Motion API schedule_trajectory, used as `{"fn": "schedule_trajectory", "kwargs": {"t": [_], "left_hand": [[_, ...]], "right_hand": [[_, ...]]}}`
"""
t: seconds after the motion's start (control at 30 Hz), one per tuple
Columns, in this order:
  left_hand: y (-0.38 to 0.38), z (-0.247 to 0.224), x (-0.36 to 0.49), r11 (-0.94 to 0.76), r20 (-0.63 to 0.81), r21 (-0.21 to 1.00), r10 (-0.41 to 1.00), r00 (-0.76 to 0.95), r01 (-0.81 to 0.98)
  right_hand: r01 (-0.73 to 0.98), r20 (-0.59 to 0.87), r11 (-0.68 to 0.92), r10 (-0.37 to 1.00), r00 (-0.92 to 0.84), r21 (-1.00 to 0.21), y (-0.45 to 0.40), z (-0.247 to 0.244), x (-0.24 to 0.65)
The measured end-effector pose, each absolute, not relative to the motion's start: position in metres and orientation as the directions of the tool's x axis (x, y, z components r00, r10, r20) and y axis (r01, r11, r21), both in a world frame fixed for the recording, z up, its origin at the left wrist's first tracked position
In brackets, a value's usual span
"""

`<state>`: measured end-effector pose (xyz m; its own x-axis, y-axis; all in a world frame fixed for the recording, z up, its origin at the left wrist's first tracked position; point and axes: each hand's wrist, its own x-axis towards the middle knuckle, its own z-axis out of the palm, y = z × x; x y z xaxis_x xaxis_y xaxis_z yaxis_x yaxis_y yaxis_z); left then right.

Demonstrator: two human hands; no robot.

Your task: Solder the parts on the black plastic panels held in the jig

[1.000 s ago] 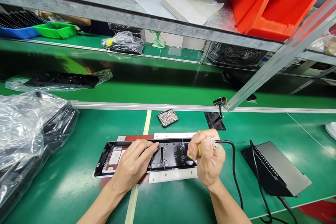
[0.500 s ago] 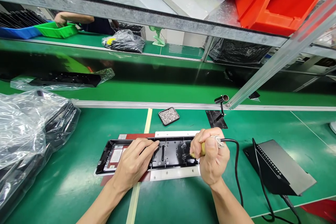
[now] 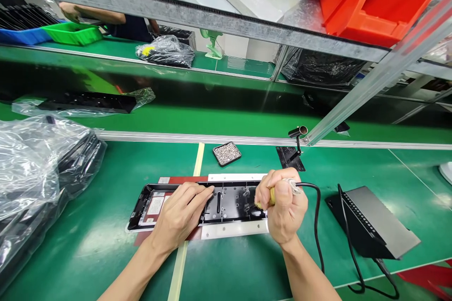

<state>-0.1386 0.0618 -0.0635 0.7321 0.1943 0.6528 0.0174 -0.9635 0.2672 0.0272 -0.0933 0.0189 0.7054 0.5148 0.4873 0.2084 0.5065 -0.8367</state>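
Observation:
A long black plastic housing (image 3: pixel 231 204) lies across a fixture with white strips (image 3: pixel 235 229) and a reddish-brown base. Over its middle rests my left hand (image 3: pixel 183 211), palm down, fingers stretched out together on the housing. My right hand (image 3: pixel 284 204) is wrapped round a yellow-handled tool (image 3: pixel 271 196) above the housing's right end; a black cord (image 3: pixel 318 216) runs from the top of the tool. The tool's tip is hidden behind my fingers. Beyond the housing sits a small black tray of tiny metal parts (image 3: pixel 227 154).
Plastic-wrapped black parts (image 3: pixel 42 164) fill the left side. A black metal stand (image 3: pixel 374 223) with cables is at the right. A small holder (image 3: pixel 297 132) stands near the rail. Overhead, a shelf (image 3: pixel 141 2) carries a red bin (image 3: pixel 374 4). A person's arm shows beyond, near a green bin (image 3: pixel 74 34).
The co-worker's hand has moved up and left, away from the green bin. My hands hold nearly the same pose on the housing and the tool; the view has shifted slightly.

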Motion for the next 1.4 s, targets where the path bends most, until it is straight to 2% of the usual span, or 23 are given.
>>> {"fn": "schedule_trajectory", "kwargs": {"t": [0.63, 0.77, 0.93, 1.03, 1.13, 1.2, 1.4], "left_hand": [[0.063, -0.067, -0.141, -0.961, 0.644, 0.275, 0.195, 0.74, 0.014], [0.062, -0.062, -0.138, -0.954, 0.685, 0.299, 0.211, 0.697, -0.006], [0.049, -0.036, -0.124, -0.888, 0.726, 0.447, 0.288, 0.625, -0.109], [0.037, -0.013, -0.108, -0.784, 0.653, 0.603, 0.379, 0.655, -0.148], [0.026, 0.009, -0.089, -0.588, 0.45, 0.804, 0.498, 0.741, -0.092], [0.019, 0.021, -0.077, -0.459, 0.348, 0.883, 0.497, 0.795, -0.1], [-0.002, 0.036, -0.044, -0.195, 0.288, 0.954, 0.391, 0.874, -0.228]], "right_hand": [[0.205, 0.469, 0.485, 0.521, 0.713, -0.85, -0.092, 0.019, 0.025], [0.189, 0.462, 0.487, 0.535, 0.707, -0.853, -0.09, 0.018, 0.025], [0.136, 0.427, 0.474, 0.586, 0.689, -0.87, -0.09, 0.014, 0.026], [0.157, 0.433, 0.462, 0.585, 0.686, -0.873, -0.092, 0.013, 0.028], [0.367, 0.522, 0.374, 0.551, 0.651, -0.852, -0.095, 0.019, 0.032], [0.512, 0.585, 0.303, 0.557, 0.589, -0.804, -0.097, 0.027, 0.034], [0.68, 0.562, 0.119, 0.675, 0.479, -0.723, -0.102, 0.046, 0.04]]}}
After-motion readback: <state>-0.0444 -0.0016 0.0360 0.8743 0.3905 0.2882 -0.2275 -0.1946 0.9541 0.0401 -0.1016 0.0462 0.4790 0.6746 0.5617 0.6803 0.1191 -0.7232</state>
